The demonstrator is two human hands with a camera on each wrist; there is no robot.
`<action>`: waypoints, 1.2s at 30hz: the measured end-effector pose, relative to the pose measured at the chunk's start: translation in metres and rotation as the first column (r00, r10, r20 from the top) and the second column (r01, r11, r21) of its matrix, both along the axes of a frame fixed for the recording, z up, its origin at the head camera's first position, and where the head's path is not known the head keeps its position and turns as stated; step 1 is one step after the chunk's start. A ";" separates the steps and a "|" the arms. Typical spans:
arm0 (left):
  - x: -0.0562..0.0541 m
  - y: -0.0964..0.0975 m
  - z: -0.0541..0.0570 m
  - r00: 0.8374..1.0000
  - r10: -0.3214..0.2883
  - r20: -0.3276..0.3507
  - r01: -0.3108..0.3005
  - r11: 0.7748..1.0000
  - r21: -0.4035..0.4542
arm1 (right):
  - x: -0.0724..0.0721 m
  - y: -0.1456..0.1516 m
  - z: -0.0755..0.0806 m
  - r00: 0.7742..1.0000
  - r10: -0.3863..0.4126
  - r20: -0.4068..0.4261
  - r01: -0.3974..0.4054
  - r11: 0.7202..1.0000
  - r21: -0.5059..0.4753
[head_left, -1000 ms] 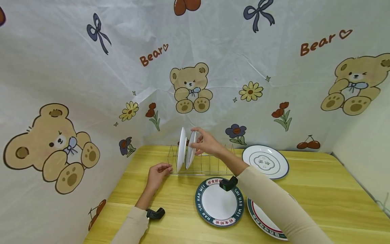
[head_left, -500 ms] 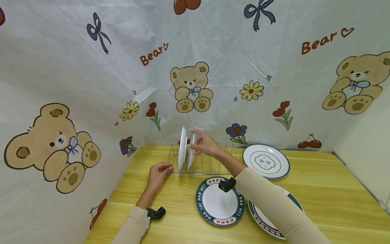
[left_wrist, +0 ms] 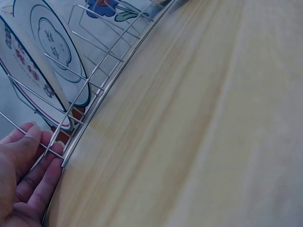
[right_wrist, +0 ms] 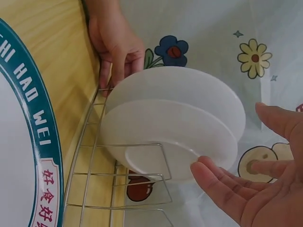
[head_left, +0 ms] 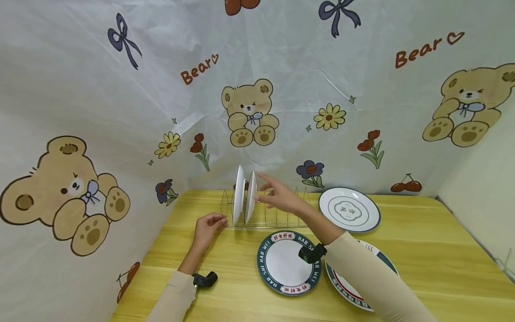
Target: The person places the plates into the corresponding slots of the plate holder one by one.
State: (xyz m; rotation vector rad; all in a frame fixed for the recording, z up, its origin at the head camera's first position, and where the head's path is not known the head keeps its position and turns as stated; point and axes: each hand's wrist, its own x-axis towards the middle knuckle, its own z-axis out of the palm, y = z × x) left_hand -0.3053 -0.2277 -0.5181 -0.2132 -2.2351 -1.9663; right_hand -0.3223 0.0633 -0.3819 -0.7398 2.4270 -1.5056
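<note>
While the left hand [head_left: 210,226] pinches the near corner of the wire rack [head_left: 265,227], the right hand [head_left: 279,195] spreads its thumb and fingers, gripping nothing, beside the outer plate [head_left: 251,199]; fingertip contact is unclear. That plate and the inner plate [head_left: 238,195] stand nearly upright between the hands. Racking seems under way; the next move likely calls for lowering the right hand to the green-rimmed plate [head_left: 287,264] on the worktop [head_left: 229,286].

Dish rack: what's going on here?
A person's left hand holds the left end of the wire rack, where two plates stand on edge. The right hand, fingers spread, is beside the right-hand plate, not gripping it; whether it touches is unclear. Three more plates lie on the table.
</note>
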 end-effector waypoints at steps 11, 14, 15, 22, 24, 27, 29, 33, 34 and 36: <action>-0.002 -0.001 -0.003 1.000 -0.018 -0.009 0.018 1.000 0.013 | 0.042 0.049 0.011 0.995 -0.076 -0.058 0.073 0.996 -0.056; -0.003 0.000 -0.003 1.000 -0.016 -0.010 0.016 1.000 0.010 | 0.052 0.063 0.012 0.991 -0.112 -0.079 0.107 0.992 -0.065; -0.003 0.000 -0.004 1.000 -0.016 -0.011 0.016 1.000 0.012 | 0.056 0.068 0.012 0.989 -0.119 -0.087 0.113 0.991 -0.070; -0.004 0.000 -0.005 1.000 -0.009 -0.014 0.009 1.000 0.018 | 0.077 0.099 0.010 0.980 -0.158 -0.125 0.151 0.987 -0.062; -0.005 0.000 -0.005 1.000 -0.008 -0.012 0.008 1.000 0.016 | 0.082 0.106 0.010 0.978 -0.162 -0.135 0.154 0.986 -0.066; -0.007 -0.001 -0.007 1.000 -0.007 -0.011 0.007 1.000 0.015 | 0.090 0.117 0.007 0.975 -0.167 -0.147 0.158 0.985 -0.074; -0.012 -0.003 -0.012 1.000 -0.005 -0.004 0.005 1.000 0.018 | 0.095 0.125 0.005 0.972 -0.178 -0.153 0.168 0.983 -0.073; -0.020 -0.006 -0.026 1.000 0.007 0.013 -0.007 1.000 0.025 | 0.109 0.140 -0.002 0.963 -0.232 -0.135 0.225 0.972 -0.069; -0.021 -0.007 -0.028 1.000 0.013 0.013 -0.014 1.000 0.026 | 0.113 0.143 -0.004 0.961 -0.246 -0.124 0.239 0.968 -0.071; -0.022 -0.007 -0.031 1.000 0.027 0.010 -0.027 0.999 0.028 | 0.119 0.150 -0.008 0.956 -0.274 -0.107 0.268 0.961 -0.064</action>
